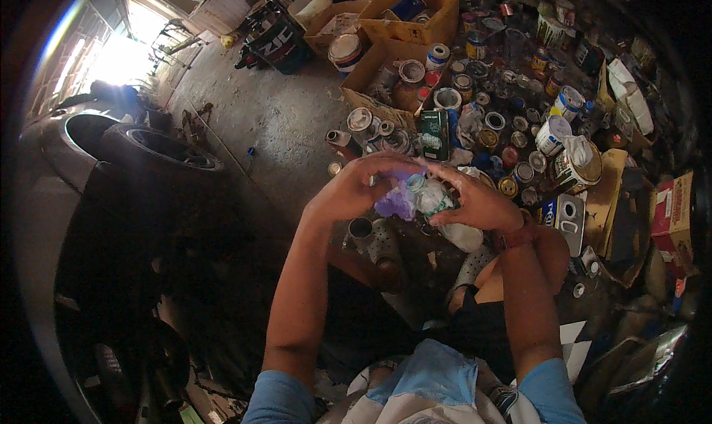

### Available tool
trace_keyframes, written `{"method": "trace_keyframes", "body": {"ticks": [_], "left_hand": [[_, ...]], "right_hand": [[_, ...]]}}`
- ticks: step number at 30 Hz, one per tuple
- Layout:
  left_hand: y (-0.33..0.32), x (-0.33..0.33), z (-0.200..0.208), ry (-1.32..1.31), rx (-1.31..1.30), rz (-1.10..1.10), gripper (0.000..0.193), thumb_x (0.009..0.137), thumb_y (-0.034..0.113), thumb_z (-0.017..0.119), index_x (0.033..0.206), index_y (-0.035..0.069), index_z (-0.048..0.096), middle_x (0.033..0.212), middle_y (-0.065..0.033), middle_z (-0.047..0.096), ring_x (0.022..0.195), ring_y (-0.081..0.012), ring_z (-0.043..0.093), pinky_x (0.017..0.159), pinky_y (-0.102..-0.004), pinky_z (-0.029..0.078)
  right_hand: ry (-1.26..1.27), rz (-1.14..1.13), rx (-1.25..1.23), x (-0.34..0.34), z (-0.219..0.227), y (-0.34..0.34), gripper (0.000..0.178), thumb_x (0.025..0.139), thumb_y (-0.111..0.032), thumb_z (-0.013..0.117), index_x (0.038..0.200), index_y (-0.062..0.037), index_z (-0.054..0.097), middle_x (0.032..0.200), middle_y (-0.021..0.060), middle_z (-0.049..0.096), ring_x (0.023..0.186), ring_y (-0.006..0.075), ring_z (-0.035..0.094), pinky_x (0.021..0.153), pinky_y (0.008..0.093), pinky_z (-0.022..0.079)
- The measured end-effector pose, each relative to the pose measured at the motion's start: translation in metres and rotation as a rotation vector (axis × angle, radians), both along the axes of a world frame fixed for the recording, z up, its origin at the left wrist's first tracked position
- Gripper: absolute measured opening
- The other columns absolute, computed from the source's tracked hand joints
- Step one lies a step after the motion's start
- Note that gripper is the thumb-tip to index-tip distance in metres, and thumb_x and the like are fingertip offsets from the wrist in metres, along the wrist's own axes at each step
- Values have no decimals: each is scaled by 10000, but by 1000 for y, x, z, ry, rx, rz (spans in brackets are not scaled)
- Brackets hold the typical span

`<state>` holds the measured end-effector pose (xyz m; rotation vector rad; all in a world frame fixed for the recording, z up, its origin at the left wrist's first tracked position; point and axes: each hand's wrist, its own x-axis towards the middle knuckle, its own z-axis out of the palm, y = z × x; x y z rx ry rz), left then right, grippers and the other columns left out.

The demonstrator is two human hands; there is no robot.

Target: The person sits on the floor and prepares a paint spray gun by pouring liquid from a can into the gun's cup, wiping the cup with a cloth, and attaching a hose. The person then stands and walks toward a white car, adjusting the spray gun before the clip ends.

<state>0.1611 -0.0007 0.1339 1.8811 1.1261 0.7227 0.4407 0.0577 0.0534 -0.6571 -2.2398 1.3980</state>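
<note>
My right hand [486, 203] curls around a small clear plastic bottle [432, 197], its neck tilted toward the left. Against the bottle's left side is a crumpled purple rag [396, 203], which looks thin and soft. My left hand [354, 188] arches over that rag with its fingers bent around it, and its fingertips come close to those of my right hand. Below the hands, an open metal can [360, 229] stands by my left foot. A dark green rectangular tin [435, 135] is just beyond the hands.
Many paint cans crowd the floor ahead and to the right, including a white one [553, 135]. Open cardboard boxes [415, 28] stand behind them. A rectangular metal tin [569, 220] is by my right knee. A vehicle wheel [159, 151] lies at the left.
</note>
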Motion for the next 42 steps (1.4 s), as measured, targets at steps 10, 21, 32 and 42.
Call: {"method": "trace_keyframes", "body": {"ticks": [10,21,32,42], "left_hand": [[-8,6,-4,76,24,78,471,886,-136,664,1309,44,770,1379,-169,737,1287,-330,703,1108,-412,537],[-27,-38,-34,438,-28,391,269,924,83,783,1190,45,772,1022,-142,814,898,-297,785,816,-399,609],[-75,-123,-181,-304,-463,446,136,1021,27,723,1147,58,678,1104,-26,737,1030,-125,684,912,-343,561],[-128,-82,-309,-918,-541,666,297,1046,75,744,1325,59,644,1319,-55,690,1253,-155,638,1093,-358,515]], "right_hand": [[-43,-37,43,-11,-13,0,871,818,-285,976,1540,-52,549,1514,141,603,1424,301,580,1197,429,466],[-105,-163,93,-68,-32,-24,777,820,-181,924,1489,-67,545,1459,198,648,1383,415,607,1168,486,482],[-150,-155,37,-160,-121,-44,697,820,-230,931,1422,-99,604,1393,191,695,1315,423,652,1086,495,539],[-415,49,144,-176,-187,-28,665,801,-128,893,1404,-138,612,1333,174,693,1273,437,627,1081,515,526]]}}
